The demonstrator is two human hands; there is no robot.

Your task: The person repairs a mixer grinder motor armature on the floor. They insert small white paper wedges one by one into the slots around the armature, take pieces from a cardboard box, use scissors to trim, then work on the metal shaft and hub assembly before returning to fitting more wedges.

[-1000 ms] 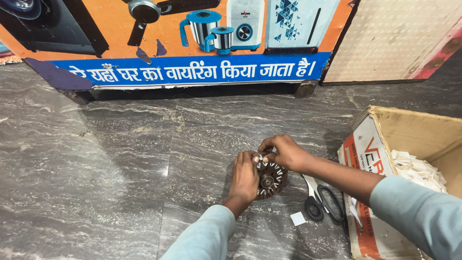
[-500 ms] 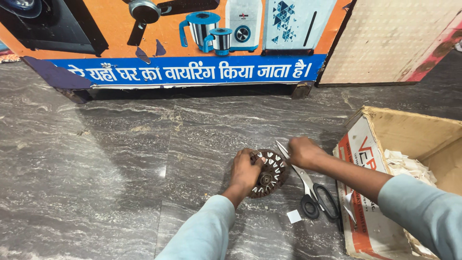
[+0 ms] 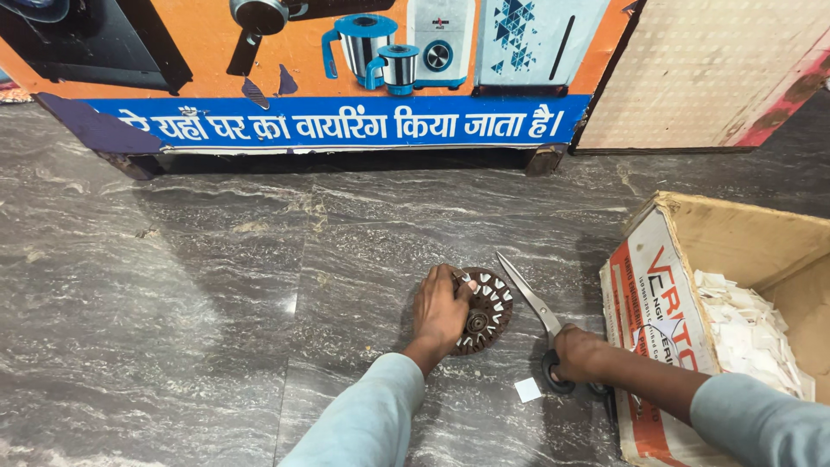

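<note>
A round brown slotted motor core [image 3: 487,310] with white paper slips in its slots lies on the grey marble floor. My left hand [image 3: 438,313] rests on its left side and holds it. Just right of the core, my right hand [image 3: 577,355] grips the black handles of a pair of scissors [image 3: 532,303]. The closed blades point up and to the left, close to the core's rim. A small white paper piece [image 3: 526,390] lies on the floor below the scissors.
An open cardboard box [image 3: 666,311] holding several white paper pieces [image 3: 745,330] stands at the right. A poster board [image 3: 346,78] leans along the back, with a pale panel [image 3: 709,69] beside it. Grey marble floor [image 3: 173,303] spreads to the left.
My right hand left the top of the core, moved right and down, and took hold of the scissors' handles. My left hand stayed on the core.
</note>
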